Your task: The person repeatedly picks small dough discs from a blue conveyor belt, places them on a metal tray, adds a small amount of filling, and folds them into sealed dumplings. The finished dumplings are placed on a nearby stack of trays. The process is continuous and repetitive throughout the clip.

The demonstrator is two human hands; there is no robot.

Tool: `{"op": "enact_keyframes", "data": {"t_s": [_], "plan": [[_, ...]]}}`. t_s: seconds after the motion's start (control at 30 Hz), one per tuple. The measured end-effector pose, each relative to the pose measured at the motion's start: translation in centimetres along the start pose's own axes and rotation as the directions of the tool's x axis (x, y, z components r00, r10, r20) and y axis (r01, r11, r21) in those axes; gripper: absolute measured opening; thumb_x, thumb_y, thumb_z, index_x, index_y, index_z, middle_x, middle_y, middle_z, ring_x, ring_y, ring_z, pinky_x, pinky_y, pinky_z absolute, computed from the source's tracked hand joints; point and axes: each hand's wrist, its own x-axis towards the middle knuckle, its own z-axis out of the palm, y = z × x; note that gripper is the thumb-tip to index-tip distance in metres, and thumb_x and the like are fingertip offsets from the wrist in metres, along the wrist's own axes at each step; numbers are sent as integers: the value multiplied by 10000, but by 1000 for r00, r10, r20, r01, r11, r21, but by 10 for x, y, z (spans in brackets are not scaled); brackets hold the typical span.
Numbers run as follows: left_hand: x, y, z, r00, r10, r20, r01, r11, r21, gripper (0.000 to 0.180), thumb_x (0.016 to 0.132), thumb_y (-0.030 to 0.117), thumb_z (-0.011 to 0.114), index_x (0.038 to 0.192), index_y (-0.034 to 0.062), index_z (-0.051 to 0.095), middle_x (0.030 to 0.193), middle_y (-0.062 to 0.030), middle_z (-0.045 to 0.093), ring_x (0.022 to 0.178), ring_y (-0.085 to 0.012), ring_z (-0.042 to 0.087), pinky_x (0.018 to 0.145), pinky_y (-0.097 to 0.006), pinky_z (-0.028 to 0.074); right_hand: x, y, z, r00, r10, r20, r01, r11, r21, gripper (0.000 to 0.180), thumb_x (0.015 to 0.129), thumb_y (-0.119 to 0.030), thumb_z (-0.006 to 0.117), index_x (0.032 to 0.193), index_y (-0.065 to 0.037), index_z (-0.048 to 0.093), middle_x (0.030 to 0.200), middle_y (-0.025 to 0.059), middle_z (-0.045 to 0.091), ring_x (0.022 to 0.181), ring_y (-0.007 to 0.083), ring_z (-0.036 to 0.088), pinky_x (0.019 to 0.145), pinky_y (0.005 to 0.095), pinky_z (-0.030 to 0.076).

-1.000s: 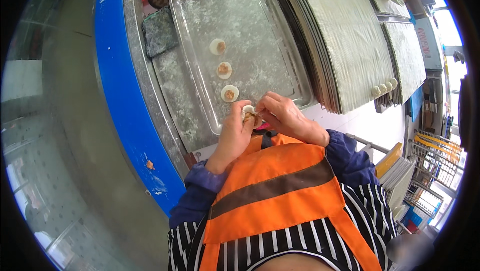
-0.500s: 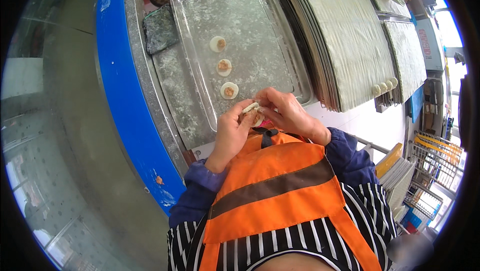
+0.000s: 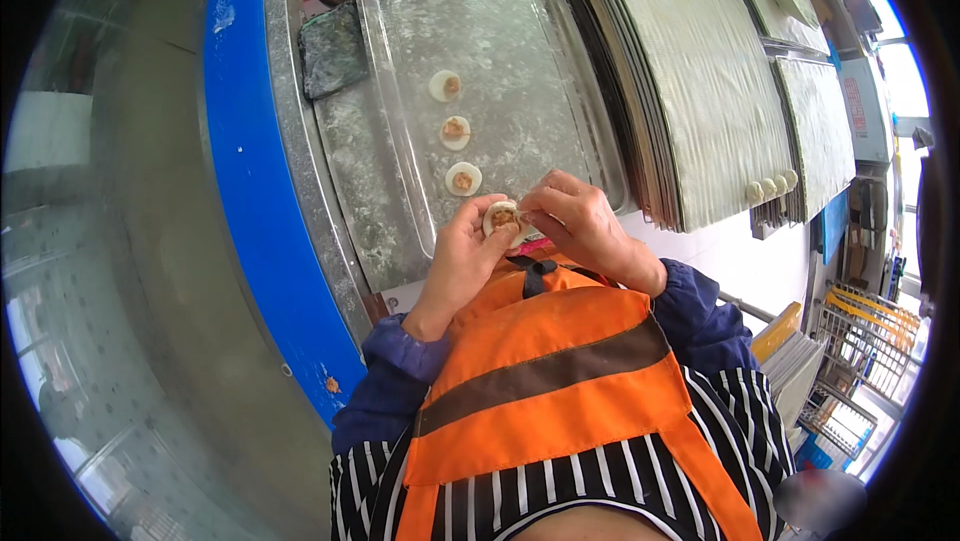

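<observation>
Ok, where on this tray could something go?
The floury tray has room between its three filled dough rounds and the stack alongside, also beyond the farthest round. Its near edge is crowded: left hand and right hand meet at the held round.

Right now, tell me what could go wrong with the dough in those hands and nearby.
The round white dough wrapper lies open between the left hand and right hand, so its brown filling could squeeze out. The nearest filled white disc on the rectangular, shiny metal tray sits close to the left hand and might get brushed. The small white dough pieces near the edge of the pale stacked boards could perhaps be knocked off.
</observation>
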Motion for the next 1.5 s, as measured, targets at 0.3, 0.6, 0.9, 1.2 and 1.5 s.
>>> {"op": "enact_keyframes", "data": {"t_s": [0.3,0.6,0.9,1.2,1.5], "plan": [[-9,10,0,946,311,94,-281,638,717,337,881,24,633,1214,-6,582,1056,-199,667,911,-240,687,725,-340,545,2,-10,3,996,56,69,-65,989,133,100,812,47,627,826,-4,543,745,156,560,649,342,574,553,390,457],[-9,-1,2,995,-77,-62,70,991,-113,379,940,66,585,1301,-26,520,1077,-170,670,965,-177,673,763,-315,549,6,-11,1,1000,-25,7,25,1000,-6,153,798,35,672,929,-12,608,789,140,600,695,321,618,602,358,494],[-12,12,-1,950,296,104,-283,669,688,351,934,48,580,1281,1,552,1136,-227,646,970,-201,678,765,-351,536,6,-18,2,993,35,112,-47,993,110,143,786,47,633,884,-14,550,780,148,541,678,336,560,576,400,461],[-13,-1,-8,980,197,12,-188,911,368,359,956,56,529,1313,13,536,1163,-227,648,1033,-294,666,842,-359,524,14,-22,1,998,17,65,-21,998,58,111,832,5,645,891,-30,558,778,142,554,642,361,570,552,411,462],[-10,18,2,984,168,61,-169,766,620,486,958,-19,471,1435,2,382,1341,-225,558,1215,-245,570,969,-315,473,13,-23,1,987,-15,160,17,1000,-12,120,840,-4,646,919,-23,558,765,148,560,635,363,573,552,418,462]]}}
